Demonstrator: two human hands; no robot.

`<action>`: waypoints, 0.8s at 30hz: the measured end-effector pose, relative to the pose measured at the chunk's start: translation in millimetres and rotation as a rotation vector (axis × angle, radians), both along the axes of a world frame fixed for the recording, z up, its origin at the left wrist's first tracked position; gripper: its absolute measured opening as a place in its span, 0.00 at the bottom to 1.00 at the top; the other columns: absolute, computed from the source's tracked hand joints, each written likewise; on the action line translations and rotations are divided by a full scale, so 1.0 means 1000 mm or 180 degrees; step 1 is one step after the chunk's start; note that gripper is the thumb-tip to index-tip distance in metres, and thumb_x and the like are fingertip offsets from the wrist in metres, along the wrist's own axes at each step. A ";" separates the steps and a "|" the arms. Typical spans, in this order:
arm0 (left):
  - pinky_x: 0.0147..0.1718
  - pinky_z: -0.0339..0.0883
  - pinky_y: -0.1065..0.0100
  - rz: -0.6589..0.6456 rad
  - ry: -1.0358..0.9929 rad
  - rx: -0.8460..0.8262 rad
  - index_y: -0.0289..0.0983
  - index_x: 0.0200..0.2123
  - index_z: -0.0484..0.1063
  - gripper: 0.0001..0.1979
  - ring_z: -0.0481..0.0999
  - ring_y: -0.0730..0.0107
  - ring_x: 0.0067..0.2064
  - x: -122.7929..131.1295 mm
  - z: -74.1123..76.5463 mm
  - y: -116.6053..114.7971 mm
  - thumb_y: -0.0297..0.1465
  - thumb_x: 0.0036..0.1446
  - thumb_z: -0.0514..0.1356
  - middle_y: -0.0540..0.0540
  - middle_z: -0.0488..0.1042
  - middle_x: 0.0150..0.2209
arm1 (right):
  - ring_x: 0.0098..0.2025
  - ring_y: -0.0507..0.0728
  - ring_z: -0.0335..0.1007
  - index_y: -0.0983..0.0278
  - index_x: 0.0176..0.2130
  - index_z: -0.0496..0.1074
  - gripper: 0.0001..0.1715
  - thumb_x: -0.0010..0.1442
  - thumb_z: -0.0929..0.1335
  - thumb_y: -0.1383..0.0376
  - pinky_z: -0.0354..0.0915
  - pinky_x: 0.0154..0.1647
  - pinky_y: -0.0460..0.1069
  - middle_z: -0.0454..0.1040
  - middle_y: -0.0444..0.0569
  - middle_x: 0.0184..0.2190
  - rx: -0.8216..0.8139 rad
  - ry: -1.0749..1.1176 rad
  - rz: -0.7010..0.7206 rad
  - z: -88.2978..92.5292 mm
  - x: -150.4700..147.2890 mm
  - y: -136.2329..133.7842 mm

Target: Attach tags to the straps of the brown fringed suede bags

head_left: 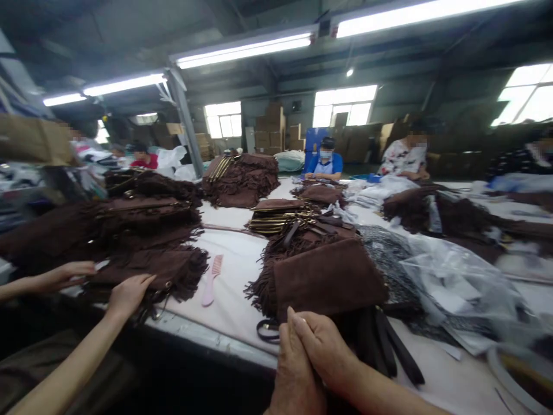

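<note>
My left hand and my right hand meet at the near edge of the table. The right lies over the left, fingers pressed together and pointing up. What they pinch, if anything, is hidden. Just beyond them lies a brown suede bag with fringe on a stack of the same bags. Black straps run out from under it to the right of my hands, and a black strap loop lies to their left.
At the left a co-worker's two hands rest on another fringed brown bag, beside a pink comb. Piles of brown bags cover the table. Clear plastic bags lie at the right. Other people sit at the far side.
</note>
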State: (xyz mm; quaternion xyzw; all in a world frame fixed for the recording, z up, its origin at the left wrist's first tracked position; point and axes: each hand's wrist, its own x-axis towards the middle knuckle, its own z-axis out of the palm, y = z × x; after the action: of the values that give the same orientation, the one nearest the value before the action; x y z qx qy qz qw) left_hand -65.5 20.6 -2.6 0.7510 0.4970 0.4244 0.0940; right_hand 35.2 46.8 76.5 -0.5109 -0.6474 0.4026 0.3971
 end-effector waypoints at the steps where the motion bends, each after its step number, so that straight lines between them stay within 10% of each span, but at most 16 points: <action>1: 0.51 0.66 0.47 -0.0161 0.0019 0.0090 0.31 0.65 0.54 0.30 0.65 0.45 0.59 0.010 0.001 -0.003 0.22 0.59 0.48 0.28 0.66 0.57 | 0.27 0.52 0.63 0.65 0.24 0.67 0.29 0.66 0.58 0.49 0.60 0.30 0.46 0.68 0.44 0.23 -0.0025 0.0176 -0.0207 -0.002 0.010 -0.003; 6: 0.45 0.70 0.56 -0.1088 0.0151 0.0486 0.35 0.60 0.62 0.24 0.72 0.57 0.46 0.041 0.041 0.010 0.23 0.60 0.51 0.36 0.72 0.44 | 0.19 0.49 0.58 0.63 0.29 0.67 0.29 0.60 0.61 0.41 0.57 0.22 0.45 0.60 0.38 0.16 -0.0493 0.1337 -0.1051 -0.020 0.097 -0.026; 10: 0.53 0.64 0.48 -0.0728 0.0869 0.0768 0.35 0.56 0.68 0.22 0.67 0.50 0.54 0.086 0.061 0.039 0.25 0.57 0.57 0.36 0.70 0.50 | 0.13 0.46 0.44 0.62 0.37 0.66 0.29 0.59 0.61 0.40 0.46 0.15 0.42 0.52 0.32 0.16 -0.1058 0.2135 -0.1710 -0.034 0.155 -0.054; 16: 0.46 0.69 0.55 -0.0426 0.1981 0.1022 0.35 0.51 0.72 0.18 0.73 0.56 0.47 0.113 0.067 0.086 0.22 0.59 0.54 0.39 0.74 0.45 | 0.19 0.46 0.56 0.65 0.36 0.67 0.27 0.57 0.65 0.44 0.52 0.19 0.42 0.62 0.38 0.22 -0.0990 0.2146 -0.1516 -0.047 0.198 -0.093; 24: 0.48 0.67 0.60 -0.0701 0.1819 0.1752 0.36 0.48 0.74 0.17 0.74 0.61 0.45 0.105 0.202 0.145 0.22 0.61 0.50 0.41 0.76 0.43 | 0.12 0.45 0.39 0.61 0.38 0.68 0.37 0.53 0.61 0.33 0.38 0.13 0.43 0.52 0.35 0.15 -0.1318 0.1874 -0.0965 -0.057 0.211 -0.121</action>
State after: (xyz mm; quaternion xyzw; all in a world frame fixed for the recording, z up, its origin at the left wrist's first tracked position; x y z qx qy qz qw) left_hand 39.4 165.2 199.1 0.8844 0.2878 0.3032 -0.2074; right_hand 246.4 -74.2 19.0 -0.5327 -0.3280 0.5909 0.5094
